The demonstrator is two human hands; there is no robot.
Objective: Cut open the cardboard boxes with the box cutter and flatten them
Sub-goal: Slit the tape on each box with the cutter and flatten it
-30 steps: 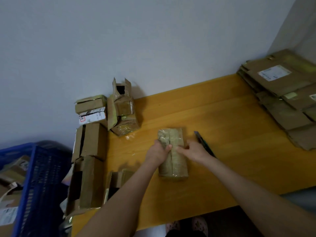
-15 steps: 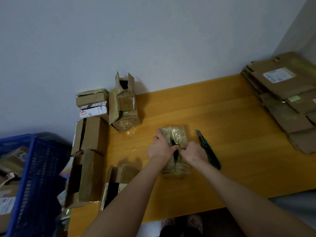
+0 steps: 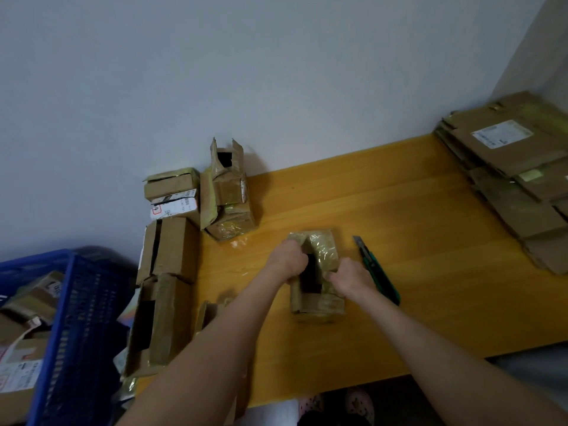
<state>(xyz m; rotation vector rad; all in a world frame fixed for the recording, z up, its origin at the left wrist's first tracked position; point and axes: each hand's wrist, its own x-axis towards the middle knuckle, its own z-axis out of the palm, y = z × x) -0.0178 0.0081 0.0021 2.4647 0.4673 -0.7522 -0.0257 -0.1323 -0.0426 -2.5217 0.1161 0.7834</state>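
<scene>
A small taped cardboard box (image 3: 319, 299) lies on the wooden table (image 3: 415, 241), its top seam split and a dark gap showing inside. My left hand (image 3: 289, 259) grips the left flap with fingers hooked into the gap. My right hand (image 3: 350, 276) grips the right flap, which is covered in shiny tape. The green box cutter (image 3: 376, 269) lies on the table just right of my right hand, blade pointing away from me, held by neither hand.
Several opened boxes (image 3: 172, 250) stand along the table's left edge, with two more (image 3: 229, 195) against the wall. Flattened cardboard (image 3: 516, 170) is stacked at the far right. A blue crate (image 3: 76, 333) with packaging stands left of the table.
Both hands went from resting on the closed top to pulling the flaps apart. The dark gap has widened. The cutter has not moved on the table.
</scene>
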